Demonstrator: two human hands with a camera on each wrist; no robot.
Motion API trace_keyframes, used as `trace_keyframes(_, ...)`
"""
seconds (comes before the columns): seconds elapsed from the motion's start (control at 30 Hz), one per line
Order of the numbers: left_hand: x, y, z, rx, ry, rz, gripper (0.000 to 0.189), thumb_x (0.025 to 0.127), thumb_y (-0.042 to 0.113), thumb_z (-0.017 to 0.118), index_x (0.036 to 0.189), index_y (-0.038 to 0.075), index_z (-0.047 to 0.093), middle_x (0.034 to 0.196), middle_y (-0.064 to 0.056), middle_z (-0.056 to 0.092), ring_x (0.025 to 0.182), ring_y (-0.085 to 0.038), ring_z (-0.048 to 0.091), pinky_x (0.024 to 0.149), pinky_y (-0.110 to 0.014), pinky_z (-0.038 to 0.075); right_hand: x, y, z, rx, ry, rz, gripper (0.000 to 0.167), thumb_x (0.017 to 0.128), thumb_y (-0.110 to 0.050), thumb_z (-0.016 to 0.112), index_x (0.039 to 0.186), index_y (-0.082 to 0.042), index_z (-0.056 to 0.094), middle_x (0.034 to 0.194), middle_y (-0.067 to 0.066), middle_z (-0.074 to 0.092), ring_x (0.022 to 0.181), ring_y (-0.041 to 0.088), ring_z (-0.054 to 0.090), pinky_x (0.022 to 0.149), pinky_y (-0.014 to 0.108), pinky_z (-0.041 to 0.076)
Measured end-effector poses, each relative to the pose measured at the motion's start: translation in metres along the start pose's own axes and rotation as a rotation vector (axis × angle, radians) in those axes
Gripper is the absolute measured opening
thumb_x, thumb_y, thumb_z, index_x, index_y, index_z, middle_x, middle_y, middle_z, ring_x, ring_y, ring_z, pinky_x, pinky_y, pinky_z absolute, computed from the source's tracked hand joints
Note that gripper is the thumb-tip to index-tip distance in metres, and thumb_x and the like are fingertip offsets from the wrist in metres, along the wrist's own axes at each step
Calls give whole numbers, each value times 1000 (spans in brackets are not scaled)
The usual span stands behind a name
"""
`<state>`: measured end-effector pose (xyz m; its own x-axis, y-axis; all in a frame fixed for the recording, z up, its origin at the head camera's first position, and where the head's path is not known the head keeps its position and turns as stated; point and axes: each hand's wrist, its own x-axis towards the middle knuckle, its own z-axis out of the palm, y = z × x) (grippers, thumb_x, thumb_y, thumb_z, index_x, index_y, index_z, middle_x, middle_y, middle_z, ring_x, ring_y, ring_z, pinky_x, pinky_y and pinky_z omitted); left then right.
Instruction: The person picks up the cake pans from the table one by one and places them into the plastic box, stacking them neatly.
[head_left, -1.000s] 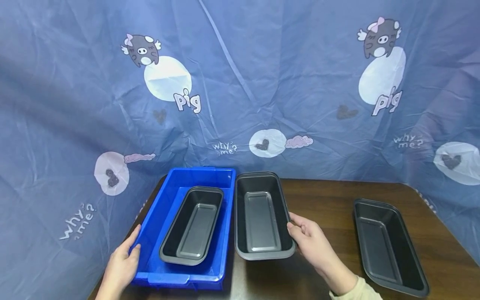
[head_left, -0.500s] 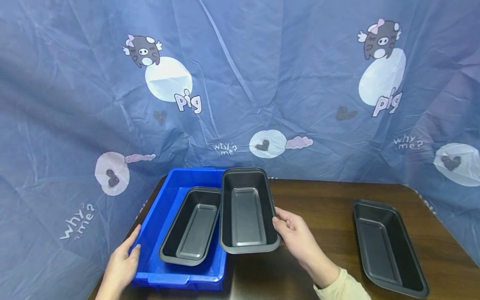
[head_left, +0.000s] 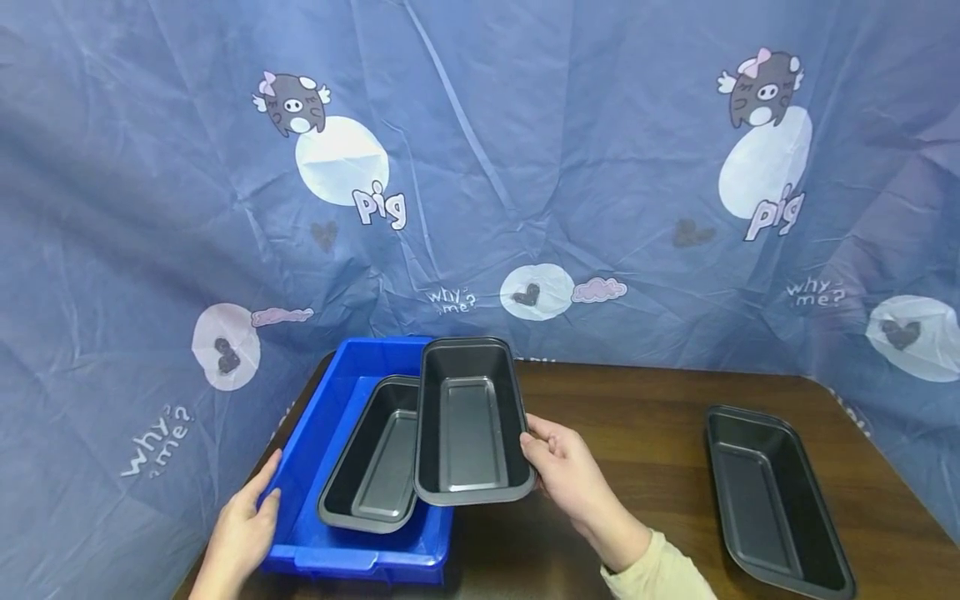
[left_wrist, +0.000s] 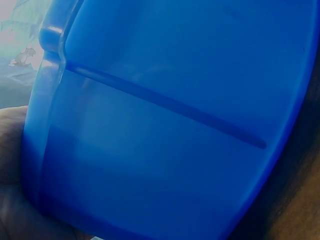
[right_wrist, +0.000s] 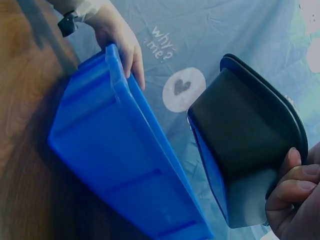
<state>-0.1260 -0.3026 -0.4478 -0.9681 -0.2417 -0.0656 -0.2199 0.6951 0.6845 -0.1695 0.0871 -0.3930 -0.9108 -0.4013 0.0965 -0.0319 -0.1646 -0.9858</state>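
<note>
My right hand (head_left: 570, 471) pinches the right rim of a dark grey loaf pan (head_left: 468, 433), thumb on top. This pan hangs over the right side of a blue plastic bin (head_left: 337, 560), and its underside shows in the right wrist view, raised beside the bin wall (right_wrist: 110, 145). A second loaf pan (head_left: 367, 458) lies inside the bin, its right part hidden behind the held one. At the bin's near left corner, my left hand (head_left: 242, 525) grips the rim. The left wrist view is mostly the bin's blue wall (left_wrist: 150, 165).
A third loaf pan (head_left: 780, 500) stands on the right of the brown wooden table (head_left: 615, 400). Behind and along both sides hangs a blue printed cloth (head_left: 465, 167).
My right hand has carried the loaf pan leftward from beside the bin to over its right side, overlapping the pan inside. The left hand has stayed on the bin.
</note>
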Motion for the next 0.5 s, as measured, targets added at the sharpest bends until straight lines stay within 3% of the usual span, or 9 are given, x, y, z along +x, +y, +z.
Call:
trace_keyframes(0.2,0,-1,-1,-8,-13,-6,57,101,5,34,155,8,20,153,-30,22,140,-51,20,113,-63,17,4,0,9,24,-2,19,43,103,0,36,142,16,32,124,39,54,105,40,64,79,37,59)
trace_keyframes(0.33,0,-1,-1,-11,-14,-10,57,101,5,34,155,8,20,153,-30,22,140,-51,20,113,-63,17,7,1,15,25,-10,16,44,103,-2,38,142,17,32,121,39,56,95,28,69,67,24,59)
trace_keyframes(0.5,1,-1,0,-15,-13,-15,56,102,6,35,156,9,20,154,-30,22,140,-50,20,113,-63,16,12,3,22,16,-7,19,43,102,-1,38,141,16,35,114,40,58,65,9,66,43,15,42)
